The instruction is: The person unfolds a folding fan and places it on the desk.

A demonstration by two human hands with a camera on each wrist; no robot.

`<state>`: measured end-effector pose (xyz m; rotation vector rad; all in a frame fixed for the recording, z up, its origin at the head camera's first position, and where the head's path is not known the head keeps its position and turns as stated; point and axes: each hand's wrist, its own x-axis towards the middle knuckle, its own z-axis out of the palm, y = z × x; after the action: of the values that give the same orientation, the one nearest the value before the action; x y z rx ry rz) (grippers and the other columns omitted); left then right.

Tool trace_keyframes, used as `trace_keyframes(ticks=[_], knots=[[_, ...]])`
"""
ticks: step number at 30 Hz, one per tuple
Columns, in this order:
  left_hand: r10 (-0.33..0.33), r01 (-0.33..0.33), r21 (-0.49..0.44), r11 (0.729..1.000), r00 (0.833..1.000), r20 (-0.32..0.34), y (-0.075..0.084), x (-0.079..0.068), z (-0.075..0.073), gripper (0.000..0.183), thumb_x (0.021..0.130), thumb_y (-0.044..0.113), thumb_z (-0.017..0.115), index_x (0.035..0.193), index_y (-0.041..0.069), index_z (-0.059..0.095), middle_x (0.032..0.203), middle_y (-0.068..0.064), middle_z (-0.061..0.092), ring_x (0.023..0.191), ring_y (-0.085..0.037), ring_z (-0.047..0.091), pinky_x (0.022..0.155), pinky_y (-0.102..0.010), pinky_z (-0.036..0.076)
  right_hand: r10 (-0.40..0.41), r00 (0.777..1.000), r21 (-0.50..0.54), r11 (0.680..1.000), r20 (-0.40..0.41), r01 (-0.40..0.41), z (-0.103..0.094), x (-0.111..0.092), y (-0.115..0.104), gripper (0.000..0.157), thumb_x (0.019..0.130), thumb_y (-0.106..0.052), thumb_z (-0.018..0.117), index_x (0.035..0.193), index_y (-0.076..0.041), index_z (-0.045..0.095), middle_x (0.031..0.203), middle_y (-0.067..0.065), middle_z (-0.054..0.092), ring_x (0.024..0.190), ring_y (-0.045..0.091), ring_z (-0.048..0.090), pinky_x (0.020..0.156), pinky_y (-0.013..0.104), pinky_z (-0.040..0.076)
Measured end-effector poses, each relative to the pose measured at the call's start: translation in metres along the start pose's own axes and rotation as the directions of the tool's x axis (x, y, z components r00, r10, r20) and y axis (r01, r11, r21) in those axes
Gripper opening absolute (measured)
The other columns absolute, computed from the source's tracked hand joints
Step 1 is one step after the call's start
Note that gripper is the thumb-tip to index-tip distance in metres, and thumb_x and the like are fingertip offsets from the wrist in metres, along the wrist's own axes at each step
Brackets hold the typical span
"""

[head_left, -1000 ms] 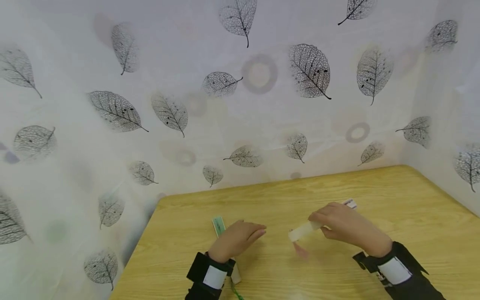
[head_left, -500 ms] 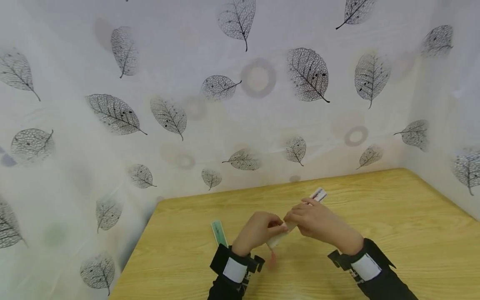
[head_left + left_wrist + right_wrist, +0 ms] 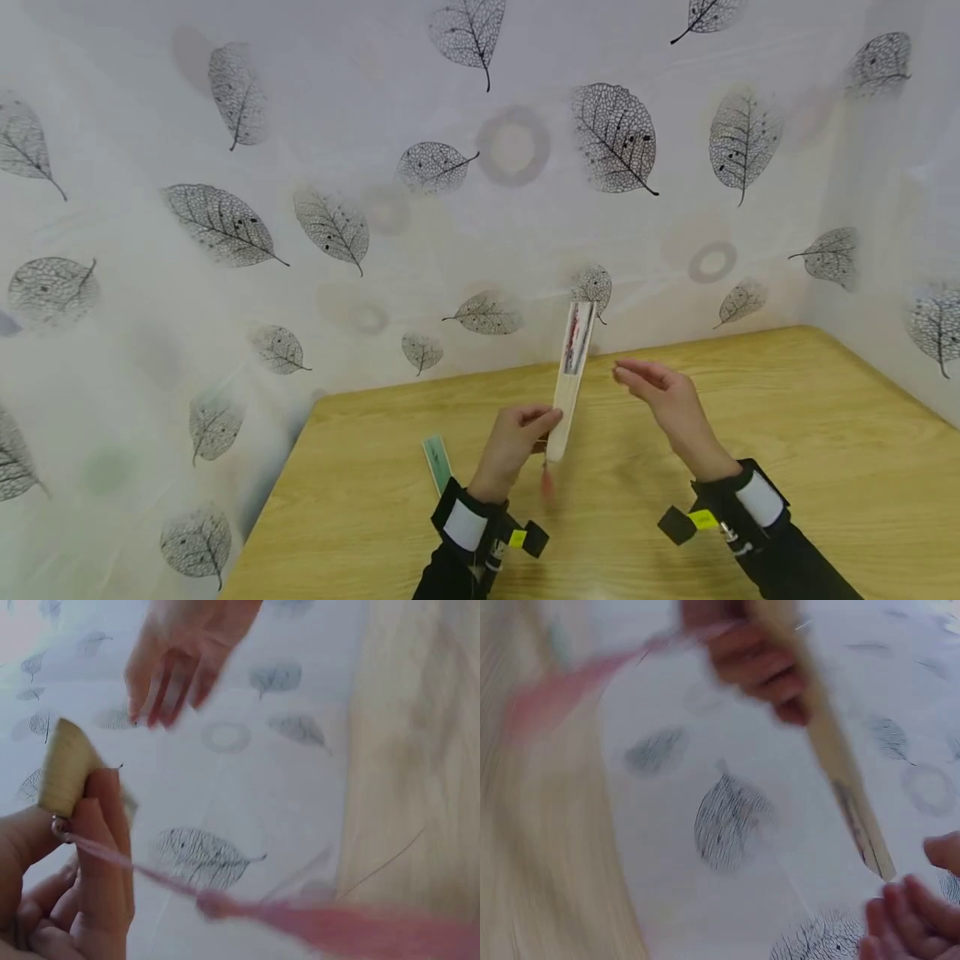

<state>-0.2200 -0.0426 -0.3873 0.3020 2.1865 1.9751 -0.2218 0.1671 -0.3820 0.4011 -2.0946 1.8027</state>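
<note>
Soft, even, slightly muted light falls around the folded fan [image 3: 567,392] in the head view, leaving the leaf-print backdrop [image 3: 405,267] behind it crisp, faint diffuse shadows on the wooden table [image 3: 795,400] to its right and the pink tassel [image 3: 547,485] below it blurred. In the left wrist view, colours wash pale, with the tassel and the right hand [image 3: 191,656] beyond the fan smeared. Heavier blur fills the greyer right wrist view, streaking the table, the tassel and the left hand [image 3: 751,664] on the fan
</note>
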Motion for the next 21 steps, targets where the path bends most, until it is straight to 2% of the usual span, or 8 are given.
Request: trace_keyframes(ticks=[1, 2, 3, 4, 6, 11, 16, 21], knots=[[-0.009, 0.01, -0.032, 0.999, 1.0, 0.013, -0.001, -0.001, 0.003, 0.037, 0.08, 0.033, 0.062, 0.1, 0.002, 0.066, 0.082, -0.003, 0.067, 0.071, -0.012, 0.06, 0.064, -0.024, 0.054, 0.125, 0.989, 0.089, 0.987, 0.08, -0.132, -0.001, -0.001, -0.003, 0.046, 0.087, -0.029, 0.054, 0.119, 0.004, 0.053, 0.099, -0.012, 0.065, 0.094, 0.005, 0.057, 0.079, 0.015, 0.049], [-0.019, 0.02, -0.057, 0.998, 0.999, 0.03, -0.002, -0.001, 0.006, 0.038, 0.08, 0.033, 0.061, 0.101, 0.001, 0.066, 0.082, -0.003, 0.066, 0.071, -0.012, 0.06, 0.064, -0.023, 0.054, 0.217, 0.961, 0.133, 0.961, 0.173, -0.241, -0.002, -0.002, -0.006, 0.051, 0.088, -0.031, 0.052, 0.122, 0.008, 0.048, 0.098, -0.012, 0.065, 0.093, 0.007, 0.058, 0.08, 0.018, 0.05], [-0.027, 0.03, -0.071, 0.997, 0.999, 0.047, -0.002, -0.002, 0.009, 0.038, 0.081, 0.033, 0.061, 0.102, 0.001, 0.065, 0.082, -0.002, 0.067, 0.071, -0.011, 0.06, 0.064, -0.023, 0.054, 0.268, 0.928, 0.145, 0.939, 0.258, -0.311, -0.002, -0.002, -0.009, 0.054, 0.089, -0.03, 0.05, 0.123, 0.011, 0.044, 0.098, -0.01, 0.066, 0.094, 0.009, 0.059, 0.081, 0.02, 0.05], [-0.035, 0.041, -0.08, 0.996, 0.997, 0.064, -0.003, -0.002, 0.011, 0.038, 0.081, 0.032, 0.06, 0.102, 0.001, 0.065, 0.082, -0.002, 0.067, 0.071, -0.011, 0.06, 0.064, -0.023, 0.054, 0.292, 0.904, 0.143, 0.926, 0.312, -0.348, -0.002, -0.003, -0.01, 0.054, 0.089, -0.028, 0.051, 0.123, 0.014, 0.042, 0.097, -0.009, 0.066, 0.094, 0.011, 0.059, 0.081, 0.022, 0.051], [-0.043, 0.051, -0.076, 0.996, 0.994, 0.102, -0.007, -0.001, 0.015, 0.036, 0.083, 0.029, 0.058, 0.103, 0.0, 0.065, 0.084, -0.006, 0.068, 0.072, -0.012, 0.061, 0.068, -0.027, 0.055, 0.31, 0.889, 0.109, 0.925, 0.337, -0.364, 0.001, -0.004, -0.013, 0.052, 0.087, -0.023, 0.054, 0.12, 0.016, 0.044, 0.095, -0.006, 0.066, 0.091, 0.013, 0.06, 0.081, 0.027, 0.052], [-0.024, 0.025, -0.004, 1.0, 0.991, 0.134, -0.013, 0.002, 0.021, 0.028, 0.084, 0.02, 0.058, 0.1, -0.001, 0.066, 0.093, -0.015, 0.068, 0.074, -0.013, 0.062, 0.074, -0.036, 0.055, 0.322, 0.919, -0.11, 0.946, 0.227, -0.304, 0.009, -0.008, -0.014, 0.044, 0.08, -0.023, 0.063, 0.107, 0.011, 0.058, 0.092, 0.012, 0.068, 0.082, 0.015, 0.061, 0.074, 0.035, 0.055], [0.033, -0.038, 0.053, 0.998, 0.996, 0.086, -0.017, 0.0, 0.026, 0.022, 0.081, 0.014, 0.061, 0.095, -0.002, 0.068, 0.086, -0.016, 0.069, 0.069, -0.013, 0.063, 0.066, -0.028, 0.056, 0.226, 0.966, -0.384, 0.909, 0.122, -0.164, 0.022, -0.016, -0.015, 0.034, 0.075, -0.028, 0.068, 0.096, -0.001, 0.066, 0.088, 0.014, 0.069, 0.08, 0.02, 0.062, 0.068, 0.04, 0.055], [0.075, -0.081, 0.067, 0.994, 0.993, 0.094, -0.021, -0.001, 0.027, 0.021, 0.083, 0.01, 0.058, 0.094, -0.005, 0.067, 0.082, -0.021, 0.068, 0.067, -0.013, 0.063, 0.064, -0.027, 0.056, 0.134, 0.989, -0.457, 0.885, 0.063, -0.091, 0.033, -0.024, -0.014, 0.026, 0.072, -0.018, 0.07, 0.09, 0.0, 0.066, 0.079, 0.011, 0.068, 0.069, 0.015, 0.061, 0.058, 0.033, 0.055]])
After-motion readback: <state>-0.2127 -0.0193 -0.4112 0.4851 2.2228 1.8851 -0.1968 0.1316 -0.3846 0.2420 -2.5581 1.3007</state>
